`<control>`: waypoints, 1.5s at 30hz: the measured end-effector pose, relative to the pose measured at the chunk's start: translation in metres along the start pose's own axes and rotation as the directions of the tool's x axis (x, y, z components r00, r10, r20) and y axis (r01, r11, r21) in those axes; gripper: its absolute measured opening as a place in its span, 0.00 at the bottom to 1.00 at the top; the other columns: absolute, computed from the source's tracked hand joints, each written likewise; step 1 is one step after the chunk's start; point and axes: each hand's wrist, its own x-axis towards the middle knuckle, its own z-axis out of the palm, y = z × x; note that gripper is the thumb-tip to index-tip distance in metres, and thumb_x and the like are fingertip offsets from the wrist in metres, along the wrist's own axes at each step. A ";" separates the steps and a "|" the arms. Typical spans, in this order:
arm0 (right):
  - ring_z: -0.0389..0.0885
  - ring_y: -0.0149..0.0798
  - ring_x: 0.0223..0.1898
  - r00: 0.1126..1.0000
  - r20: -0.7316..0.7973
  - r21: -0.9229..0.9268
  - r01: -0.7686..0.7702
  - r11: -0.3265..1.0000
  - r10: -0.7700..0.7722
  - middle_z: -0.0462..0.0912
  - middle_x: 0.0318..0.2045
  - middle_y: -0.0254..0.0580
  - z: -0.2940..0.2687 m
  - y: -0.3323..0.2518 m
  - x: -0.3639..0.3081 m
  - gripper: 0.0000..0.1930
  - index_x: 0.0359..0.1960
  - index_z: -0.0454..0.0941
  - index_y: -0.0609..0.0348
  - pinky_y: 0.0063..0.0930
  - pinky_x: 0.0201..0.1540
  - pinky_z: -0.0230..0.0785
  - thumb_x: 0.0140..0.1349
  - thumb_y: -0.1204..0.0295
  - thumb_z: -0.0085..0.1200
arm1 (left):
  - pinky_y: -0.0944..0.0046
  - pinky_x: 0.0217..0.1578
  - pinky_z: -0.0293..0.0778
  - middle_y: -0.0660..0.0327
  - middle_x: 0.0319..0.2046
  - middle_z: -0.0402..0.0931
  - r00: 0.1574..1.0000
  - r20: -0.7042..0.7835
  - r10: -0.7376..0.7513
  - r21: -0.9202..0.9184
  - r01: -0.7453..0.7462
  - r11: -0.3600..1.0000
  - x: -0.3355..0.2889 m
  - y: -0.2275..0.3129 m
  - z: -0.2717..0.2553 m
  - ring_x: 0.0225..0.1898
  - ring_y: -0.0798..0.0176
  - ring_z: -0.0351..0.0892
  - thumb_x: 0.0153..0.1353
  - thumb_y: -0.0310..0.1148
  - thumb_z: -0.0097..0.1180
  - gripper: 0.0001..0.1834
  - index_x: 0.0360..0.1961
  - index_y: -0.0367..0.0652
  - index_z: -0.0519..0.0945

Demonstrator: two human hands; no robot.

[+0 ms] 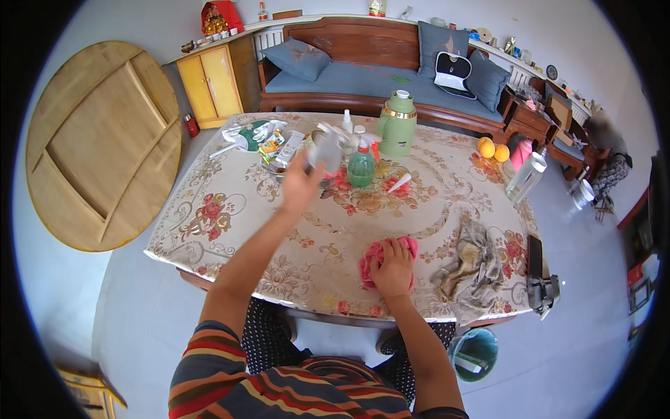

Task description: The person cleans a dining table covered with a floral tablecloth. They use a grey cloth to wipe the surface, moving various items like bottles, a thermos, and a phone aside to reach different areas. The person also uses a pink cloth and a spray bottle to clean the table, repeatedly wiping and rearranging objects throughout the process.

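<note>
My left hand (303,184) is raised over the far middle of the table, its fingers closed around a clear, cup-like container (326,151); motion blurs both. My right hand (393,271) presses down on a crumpled pink cloth (367,265) near the table's front edge, with the fingers bent over it. Just right of the container stands a green spray bottle (361,167) with a red and white head. A white pointed nozzle or cap (400,183) lies on the flowered tablecloth (335,244). Behind my left hand is a tray of small packets (273,146), partly hidden.
A green thermos (398,129) stands at the far side. Oranges (501,153) and a clear bottle (525,179) are at the right, beyond a grey-brown rag (474,269). A bin (474,355) sits below the front right corner. Another person (611,164) bends at the far right.
</note>
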 end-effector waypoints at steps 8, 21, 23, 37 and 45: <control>0.67 0.54 0.57 1.000 0.008 0.010 0.008 1.000 -0.008 0.73 0.53 0.51 0.002 -0.001 0.001 0.21 0.46 0.75 0.57 0.47 0.58 0.58 0.50 0.65 0.53 | 0.52 0.36 0.74 0.50 0.30 0.79 0.968 -0.098 -0.233 0.321 0.252 0.913 0.107 -0.113 -0.018 0.33 0.48 0.80 0.59 0.45 0.54 0.22 0.51 0.44 0.75; 0.68 0.52 0.56 1.000 0.005 0.009 0.001 1.000 -0.001 0.73 0.52 0.49 -0.003 -0.004 0.003 0.20 0.46 0.75 0.58 0.45 0.58 0.58 0.50 0.65 0.53 | 0.51 0.45 0.73 0.52 0.42 0.77 0.973 0.110 -0.204 0.692 0.073 0.718 0.107 -0.123 -0.009 0.45 0.47 0.75 0.56 0.38 0.52 0.16 0.45 0.49 0.80; 0.68 0.52 0.56 1.000 0.004 0.016 0.006 1.000 -0.006 0.73 0.52 0.49 -0.003 -0.006 0.003 0.20 0.46 0.75 0.58 0.45 0.57 0.59 0.50 0.65 0.53 | 0.52 0.44 0.73 0.53 0.41 0.78 0.989 0.085 -0.121 0.688 0.030 0.725 0.105 -0.125 -0.011 0.44 0.47 0.75 0.56 0.36 0.52 0.14 0.43 0.48 0.80; 0.67 0.53 0.56 1.000 -0.017 0.025 0.015 1.000 -0.015 0.73 0.52 0.51 0.000 0.000 0.003 0.21 0.46 0.75 0.58 0.46 0.57 0.59 0.50 0.64 0.55 | 0.57 0.51 0.68 0.43 0.49 0.73 0.871 0.366 -0.329 0.151 0.293 0.944 0.019 -0.042 0.129 0.51 0.46 0.73 0.48 0.39 0.63 0.37 0.58 0.36 0.65; 0.67 0.53 0.56 1.000 0.023 0.028 0.015 1.000 -0.016 0.73 0.52 0.52 -0.002 0.000 0.006 0.22 0.47 0.74 0.60 0.46 0.58 0.58 0.51 0.63 0.55 | 0.59 0.58 0.61 0.43 0.54 0.68 0.980 -0.035 -0.196 0.100 0.199 0.975 -0.008 -0.075 0.179 0.58 0.47 0.65 0.48 0.34 0.64 0.37 0.57 0.30 0.64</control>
